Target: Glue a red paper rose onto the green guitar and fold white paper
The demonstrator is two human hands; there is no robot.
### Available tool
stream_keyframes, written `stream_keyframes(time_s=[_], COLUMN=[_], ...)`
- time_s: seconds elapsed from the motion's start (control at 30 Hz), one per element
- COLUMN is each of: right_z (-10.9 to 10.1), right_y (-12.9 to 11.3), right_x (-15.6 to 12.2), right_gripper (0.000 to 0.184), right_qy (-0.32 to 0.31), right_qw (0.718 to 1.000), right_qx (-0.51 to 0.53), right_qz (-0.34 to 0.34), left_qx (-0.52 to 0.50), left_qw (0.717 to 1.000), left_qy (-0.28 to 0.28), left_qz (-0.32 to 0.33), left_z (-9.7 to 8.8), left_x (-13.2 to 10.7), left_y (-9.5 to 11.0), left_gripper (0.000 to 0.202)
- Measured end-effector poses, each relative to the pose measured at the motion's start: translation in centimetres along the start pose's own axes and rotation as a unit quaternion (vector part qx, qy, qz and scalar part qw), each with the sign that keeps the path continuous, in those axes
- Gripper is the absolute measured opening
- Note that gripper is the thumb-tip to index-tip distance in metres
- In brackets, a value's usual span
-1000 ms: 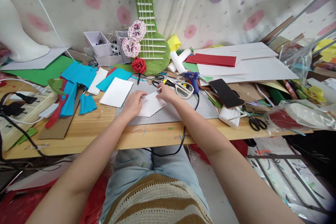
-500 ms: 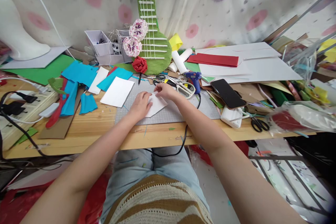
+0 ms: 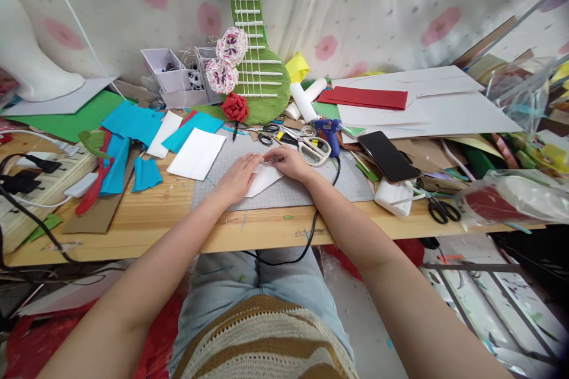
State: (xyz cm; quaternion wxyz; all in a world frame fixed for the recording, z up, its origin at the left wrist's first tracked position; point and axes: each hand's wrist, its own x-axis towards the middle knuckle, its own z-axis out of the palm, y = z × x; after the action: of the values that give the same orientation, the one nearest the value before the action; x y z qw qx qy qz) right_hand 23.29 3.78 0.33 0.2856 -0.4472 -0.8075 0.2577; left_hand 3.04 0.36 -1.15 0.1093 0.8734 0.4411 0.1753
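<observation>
The person is sitting close to the wooden table (image 3: pixel 178 226), both forearms reaching out over its front edge, where a black cable (image 3: pixel 311 235) is hanging down. Just past the edge a grey cutting mat (image 3: pixel 320 188) is lying flat, and a small piece of white paper (image 3: pixel 263 180) is resting on the middle of it. The left hand (image 3: pixel 237 176) is lying palm down on the paper's left part, fingers stretched out flat and close together, pressing it to the mat. The right hand (image 3: pixel 291 163) is touching the paper's upper edge with its fingertips bunched; I cannot tell whether they are pinching the edge or only pressing on it.

Beside the left hand a plain white sheet (image 3: pixel 196 154) is lying half on the mat. Just beyond the right hand, white-handled scissors (image 3: pixel 312 149) and a blue glue gun (image 3: pixel 329 129) are sitting next to each other, and a dark phone (image 3: pixel 387 157) is lying face up further right. At the back a green paper guitar (image 3: pixel 262 80) is leaning against the flowered curtain (image 3: pixel 377 6), with a red paper flower (image 3: pixel 235 108) at its base.
</observation>
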Motion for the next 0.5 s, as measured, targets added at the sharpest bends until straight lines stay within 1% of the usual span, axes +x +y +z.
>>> stream_keyframes(time_s=[0.13, 0.27, 0.33, 0.43, 0.5], right_z=[-0.11, -0.14, -0.11, -0.07, -0.05], right_y=[-0.29, -0.42, -0.25, 0.10, 0.25], right_x=[-0.27, -0.36, -0.35, -0.30, -0.27], right_gripper=[0.039, 0.045, 0.050, 0.054, 0.052], right_qy=[-0.012, -0.023, -0.009, 0.035, 0.037], right_qw=[0.999, 0.997, 0.997, 0.999, 0.999], right_qx=[0.032, 0.068, 0.073, 0.022, -0.032], right_qz=[0.012, 0.034, 0.038, 0.026, 0.005], left_qx=[0.010, 0.013, 0.013, 0.012, 0.011], left_qw=[1.000, 1.000, 1.000, 1.000, 1.000], left_qy=[-0.018, -0.012, -0.009, -0.012, -0.010], left_qz=[-0.010, -0.006, 0.001, 0.003, 0.002], left_z=[-0.15, -0.20, -0.23, -0.25, -0.23], left_x=[0.03, 0.05, 0.03, 0.01, 0.00], left_y=[0.24, 0.28, 0.27, 0.28, 0.30], left_gripper=[0.051, 0.046, 0.044, 0.041, 0.040])
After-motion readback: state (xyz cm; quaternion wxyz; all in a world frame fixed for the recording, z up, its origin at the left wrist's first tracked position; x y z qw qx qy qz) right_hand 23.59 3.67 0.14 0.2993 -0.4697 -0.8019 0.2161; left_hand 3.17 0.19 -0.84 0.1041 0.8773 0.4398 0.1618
